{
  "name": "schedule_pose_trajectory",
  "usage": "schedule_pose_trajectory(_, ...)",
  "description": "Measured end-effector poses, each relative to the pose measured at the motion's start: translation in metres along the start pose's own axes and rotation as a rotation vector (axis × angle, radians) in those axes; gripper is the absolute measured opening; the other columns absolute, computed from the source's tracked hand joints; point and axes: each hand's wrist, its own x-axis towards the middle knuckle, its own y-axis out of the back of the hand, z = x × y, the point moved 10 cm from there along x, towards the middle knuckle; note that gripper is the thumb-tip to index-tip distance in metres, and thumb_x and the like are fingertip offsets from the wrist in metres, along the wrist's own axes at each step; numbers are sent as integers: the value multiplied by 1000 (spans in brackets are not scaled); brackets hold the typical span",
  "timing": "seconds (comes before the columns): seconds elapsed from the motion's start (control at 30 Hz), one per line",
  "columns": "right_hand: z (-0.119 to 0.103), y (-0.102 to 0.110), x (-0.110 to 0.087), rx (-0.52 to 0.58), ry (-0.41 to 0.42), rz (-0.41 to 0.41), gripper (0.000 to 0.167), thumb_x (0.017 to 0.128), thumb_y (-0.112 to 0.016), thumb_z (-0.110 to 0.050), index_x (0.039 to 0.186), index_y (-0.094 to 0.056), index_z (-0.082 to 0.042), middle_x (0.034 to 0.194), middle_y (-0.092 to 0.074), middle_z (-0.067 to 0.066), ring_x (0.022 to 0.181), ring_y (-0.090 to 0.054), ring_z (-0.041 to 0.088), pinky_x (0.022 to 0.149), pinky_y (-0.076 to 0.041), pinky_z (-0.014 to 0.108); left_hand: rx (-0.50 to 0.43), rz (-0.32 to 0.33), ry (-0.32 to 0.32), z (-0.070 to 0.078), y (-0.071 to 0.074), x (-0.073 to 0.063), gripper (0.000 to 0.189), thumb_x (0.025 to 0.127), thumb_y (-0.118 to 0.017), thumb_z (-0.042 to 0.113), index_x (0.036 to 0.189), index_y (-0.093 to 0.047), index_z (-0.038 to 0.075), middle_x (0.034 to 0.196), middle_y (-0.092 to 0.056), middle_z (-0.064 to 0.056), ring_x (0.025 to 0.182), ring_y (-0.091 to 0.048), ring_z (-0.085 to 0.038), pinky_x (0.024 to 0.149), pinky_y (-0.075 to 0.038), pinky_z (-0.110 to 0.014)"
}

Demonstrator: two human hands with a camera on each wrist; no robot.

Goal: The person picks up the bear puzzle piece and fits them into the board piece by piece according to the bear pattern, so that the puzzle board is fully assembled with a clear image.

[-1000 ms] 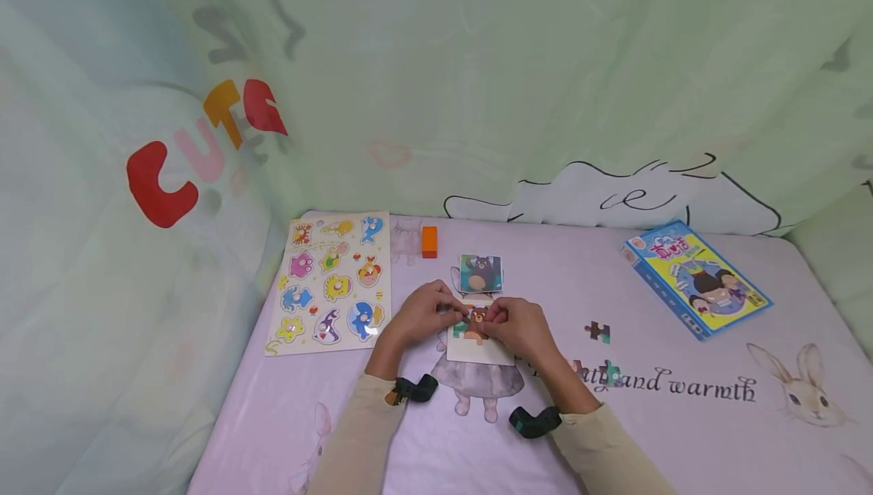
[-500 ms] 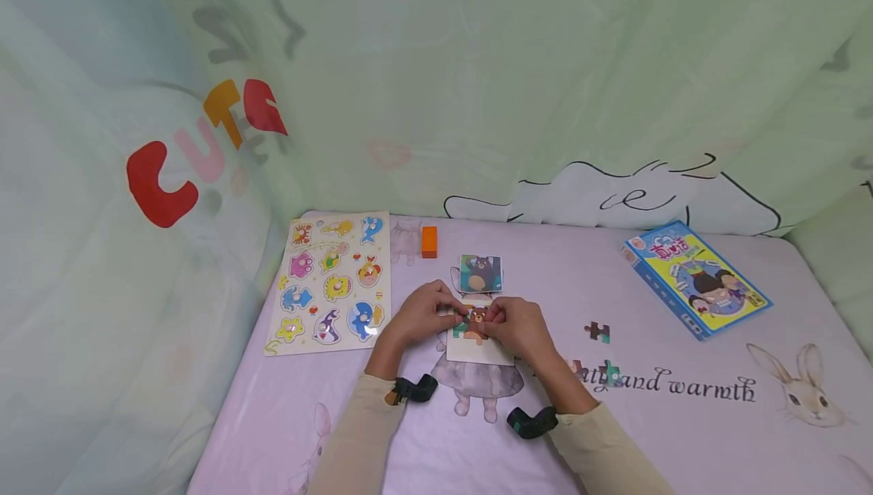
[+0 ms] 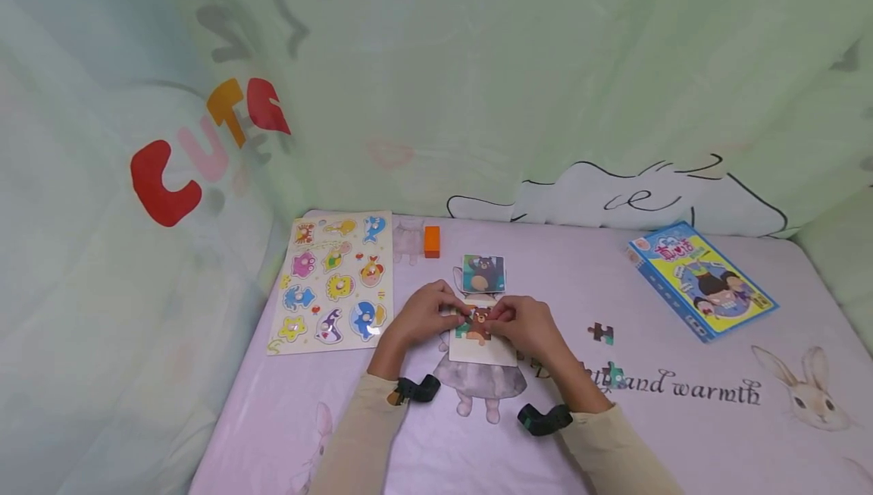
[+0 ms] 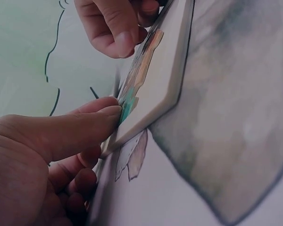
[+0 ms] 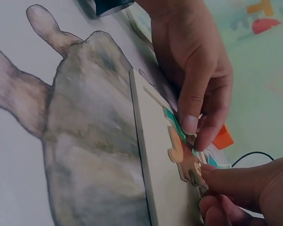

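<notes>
We judge the bear puzzle (image 3: 480, 330) on the white board (image 3: 487, 358) to be only partly joined: the left hand (image 3: 424, 313) and right hand (image 3: 532, 326) pinch its two sides, fingers nearly closed, while at least two loose pieces (image 3: 602, 333) lie apart on the right, not yet fitted.

Child's play corner, by look of it; home, nursery or studio, cannot tell. Pale green curtain (image 3: 477, 86) hangs behind work surface, more hanging cloth at both sides. Big coloured letters (image 3: 204, 150), C, U, T among them, printed on left. Lilac cloth (image 3: 477, 465) underneath, printed with rabbit (image 3: 815, 400) and words "and warmth" (image 3: 712, 390). Toys set it: board of sea-animal shapes (image 3: 330, 283), bright cartoon box (image 3: 705, 279), orange block (image 3: 432, 242), bear picture card (image 3: 483, 274), loose jigsaw piece (image 3: 600, 333).
</notes>
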Motion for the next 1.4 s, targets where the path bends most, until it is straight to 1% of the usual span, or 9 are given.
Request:
schedule_pose_trajectory(0.23, 6, 21, -6, -9, 4, 44, 17, 91, -77, -25, 93, -72, -9, 79, -66, 3, 74, -55, 19, 61, -44, 30, 9, 10, 21, 2, 0, 1, 17, 88, -80, 26, 104, -82, 19, 93, -58, 3, 87, -51, -10, 78, -39, -25)
schedule_pose_trajectory(0.4, 13, 44, -12, -53, -11, 79, 20, 92, -75, -27, 98, -72, -8, 85, -67, 6, 79, -56, 22, 64, -46, 29, 38, 51, 74, 0, -1, 3, 20, 84, -84, 34, 98, -82, 21, 89, -56, 4, 82, -49, -10, 73, -36, -24)
schedule_pose_trajectory(0.53, 26, 64, -18, -78, -37, 94, 26, 93, -74, -31, 103, -72, -7, 91, -69, 9, 85, -57, 24, 68, -47, 29, 60, 75, 126, -2, -3, 5, 21, 83, -84, 39, 95, -82, 22, 88, -56, 5, 80, -48, -11, 71, -35, -24)
schedule_pose_trajectory(0.67, 43, 85, -24, -87, -70, 106, 31, 94, -73, -34, 109, -71, -7, 99, -70, 12, 91, -58, 27, 71, -48, 29, 58, 88, 162, -2, -4, 6, 21, 81, -85, 39, 92, -81, 22, 88, -56, 4, 82, -48, -13, 72, -36, -26)
schedule_pose_trajectory(0.77, 55, 99, -28, -103, -87, 124, 34, 94, -73, -36, 112, -70, -7, 101, -70, 14, 91, -58, 28, 70, -49, 29, 67, 95, 170, -2, -4, 5, 20, 81, -86, 38, 91, -81, 22, 88, -56, 3, 83, -48, -13, 73, -36, -26)
schedule_pose_trajectory(0.9, 72, 114, -33, -128, -103, 137, 36, 95, -72, -38, 113, -70, -8, 101, -70, 14, 89, -58, 27, 66, -48, 28, 92, 103, 154, -1, -3, 6, 19, 81, -86, 37, 91, -81, 21, 87, -56, 3, 81, -48, -13, 73, -35, -26)
schedule_pose_trajectory(1.0, 86, 122, -35, -137, -125, 128, 40, 95, -71, -40, 116, -69, -6, 103, -70, 15, 91, -58, 28, 67, -48, 28, 97, 106, 150, 0, -3, 6, 19, 81, -86, 36, 91, -81, 21, 86, -55, 3, 80, -47, -13, 72, -35, -26)
schedule_pose_trajectory(1.17, 108, 128, -40, -140, -178, 105, 46, 95, -70, -42, 119, -68, -3, 107, -68, 20, 97, -58, 32, 70, -48, 34, 97, 99, 162, -1, -4, 6, 19, 81, -86, 38, 91, -81, 22, 85, -53, 3, 81, -47, -13, 71, -34, -25)
schedule_pose_trajectory(1.4, 128, 126, -39, -136, -229, 84, 50, 91, -75, -39, 122, -66, 0, 113, -66, 24, 101, -57, 37, 77, -49, 44, 98, 104, 170, -3, -4, 7, 20, 81, -86, 39, 91, -81, 22, 84, -53, 3, 81, -47, -13, 71, -35, -26)
